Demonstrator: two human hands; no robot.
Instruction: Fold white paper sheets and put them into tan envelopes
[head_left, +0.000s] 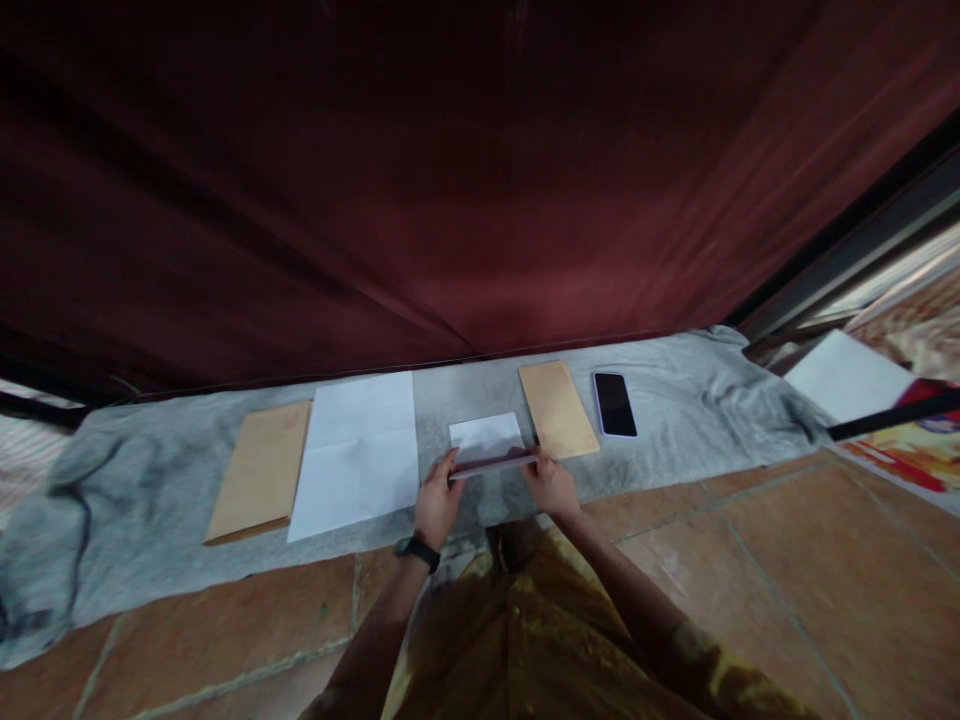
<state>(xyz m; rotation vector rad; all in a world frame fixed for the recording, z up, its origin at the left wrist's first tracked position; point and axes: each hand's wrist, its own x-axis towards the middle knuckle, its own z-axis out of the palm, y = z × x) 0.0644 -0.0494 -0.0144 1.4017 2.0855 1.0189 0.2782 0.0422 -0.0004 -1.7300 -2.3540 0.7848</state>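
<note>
A small folded white paper [487, 436] lies on a grey cloth [675, 410] spread over a tiled floor. My left hand [436, 502] and my right hand [551, 484] each pinch one end of the paper's near edge, which is lifted and folded over. A dark watch sits on my left wrist. Both hands are closed on the paper's folded flap.
On the cloth: a brown envelope [261, 470] at left, a large white sheet [358, 452] beside it, another brown envelope [558, 408] and a black phone [615, 404] to the right. A white sheet [847, 376] lies far right. A dark red curtain [450, 180] hangs behind.
</note>
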